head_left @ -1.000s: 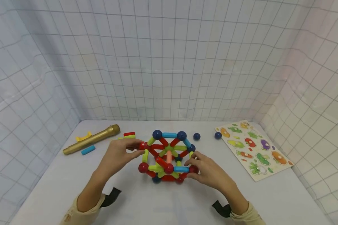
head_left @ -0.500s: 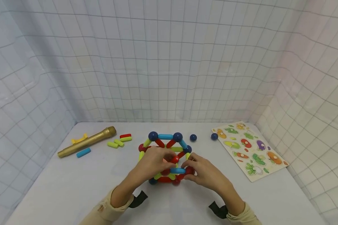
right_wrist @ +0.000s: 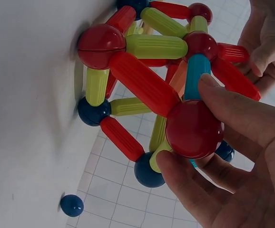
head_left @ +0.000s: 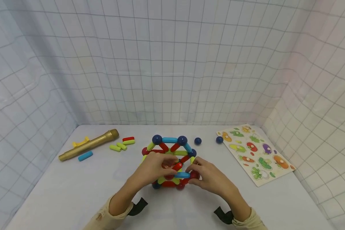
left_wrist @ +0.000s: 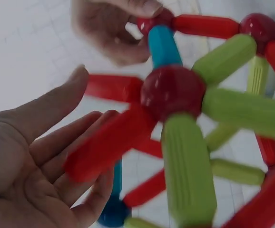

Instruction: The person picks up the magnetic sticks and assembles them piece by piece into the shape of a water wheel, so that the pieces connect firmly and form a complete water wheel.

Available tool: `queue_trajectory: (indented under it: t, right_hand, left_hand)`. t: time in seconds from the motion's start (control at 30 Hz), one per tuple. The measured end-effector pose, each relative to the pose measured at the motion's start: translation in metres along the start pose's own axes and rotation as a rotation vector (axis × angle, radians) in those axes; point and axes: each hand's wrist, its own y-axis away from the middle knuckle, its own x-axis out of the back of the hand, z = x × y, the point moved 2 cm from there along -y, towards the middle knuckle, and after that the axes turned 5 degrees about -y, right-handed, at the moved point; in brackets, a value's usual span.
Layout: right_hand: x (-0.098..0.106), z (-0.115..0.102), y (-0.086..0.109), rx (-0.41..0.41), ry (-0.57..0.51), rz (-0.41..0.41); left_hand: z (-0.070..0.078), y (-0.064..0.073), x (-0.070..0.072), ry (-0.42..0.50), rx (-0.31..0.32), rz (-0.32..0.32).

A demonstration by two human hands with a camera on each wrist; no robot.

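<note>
A ball-and-rod magnetic model (head_left: pixel 169 184) stands on the white table, built of red and dark blue balls with red, green and blue rods. My left hand (head_left: pixel 153 166) reaches over its front and holds a red rod (head_left: pixel 177 166) by its free end, thumb at the tip. In the left wrist view two red rods, one of them this red rod (left_wrist: pixel 113 88), stick out from a red ball (left_wrist: pixel 173 92) towards the palm. With thumb and fingers my right hand (head_left: pixel 211 177) grips the red corner ball (right_wrist: pixel 194 129), which a blue rod (right_wrist: pixel 197 78) joins to the other red ball.
Left of the model lie a gold microphone-shaped stick (head_left: pixel 89 145), a yellow piece (head_left: pixel 81 142), a blue rod (head_left: pixel 85 156) and several loose green rods (head_left: pixel 115 148). Two dark blue balls (head_left: pixel 197 141) sit behind to the right, near a vegetable puzzle board (head_left: pixel 257 155).
My left hand has left the red ball at the model's left side and moved right to the red rod in front. My right hand stays on its corner ball.
</note>
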Motion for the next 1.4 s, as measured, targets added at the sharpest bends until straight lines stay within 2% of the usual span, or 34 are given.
queue_trajectory:
  t: [0.17,0.33,0.43,0.57,0.7,0.8,0.9,0.97,1.07,1.2,1.3,1.4]
  right_hand:
    - [-0.003,0.001,-0.001,-0.011,-0.022,-0.017]
    - [-0.001,0.002,-0.001,-0.037,-0.046,-0.025]
    - [0.000,0.003,-0.001,-0.042,-0.058,-0.024]
    - [0.003,0.005,-0.002,-0.026,-0.081,-0.031]
    - [0.012,0.021,-0.009,-0.011,-0.163,-0.007]
    - [0.026,0.052,-0.022,-0.097,-0.141,0.104]
    - [0.040,0.097,-0.040,-0.270,0.000,0.257]
    - [0.045,0.125,-0.053,-0.392,0.085,0.319]
    - [0.046,0.157,-0.066,-0.527,0.164,0.312]
    - [0.043,0.177,-0.071,-0.644,0.185,0.242]
    - [0.042,0.180,-0.069,-0.649,0.183,0.242]
    - [0.041,0.175,-0.066,-0.616,0.155,0.288]
  left_hand:
    - [-0.032,0.019,0.011,0.098,0.019,-0.005]
    - [-0.057,0.030,0.008,0.203,0.008,-0.026]
    - [-0.062,0.029,0.001,0.250,0.001,0.023]
    - [-0.060,0.025,-0.007,0.295,0.023,0.084]
    - [-0.059,0.025,-0.009,0.324,0.064,0.097]
    - [-0.059,0.025,-0.010,0.343,0.070,0.090]
    - [-0.060,0.025,-0.013,0.353,0.061,0.087]
    - [-0.062,0.025,-0.013,0.351,0.060,0.093]
    - [-0.064,0.026,-0.014,0.351,0.071,0.096]
    - [-0.063,0.027,-0.016,0.359,0.071,0.086]
    - [-0.061,0.026,-0.016,0.360,0.053,0.089]
    - [-0.060,0.026,-0.014,0.363,0.037,0.104]
